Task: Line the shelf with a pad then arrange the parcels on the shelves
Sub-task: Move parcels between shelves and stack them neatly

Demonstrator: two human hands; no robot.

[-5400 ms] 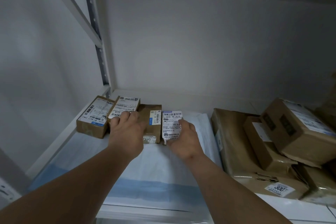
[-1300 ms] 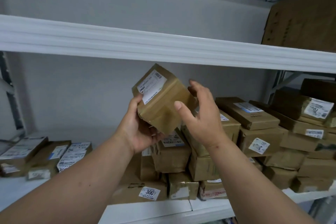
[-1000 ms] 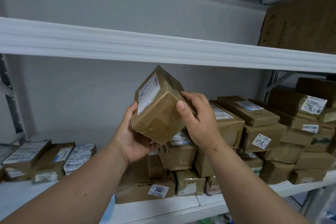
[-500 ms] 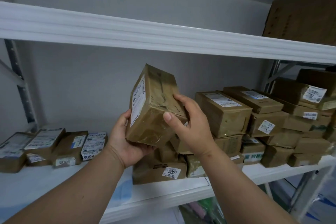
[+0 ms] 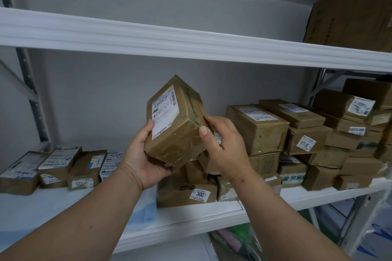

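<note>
The parcel (image 5: 176,121) has tipped so I now see its label; my left hand (image 5: 146,161) cups it underneath, my right hand (image 5: 224,146) grips its right edge.

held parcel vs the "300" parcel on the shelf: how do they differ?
The held parcel is off the shelf, tilted, gripped by left hand and right hand; the 300 parcel lies flat under the pile. The held parcel carries a large shipping label; the 300 parcel shows a small sticker. Both are brown taped cardboard.
</note>
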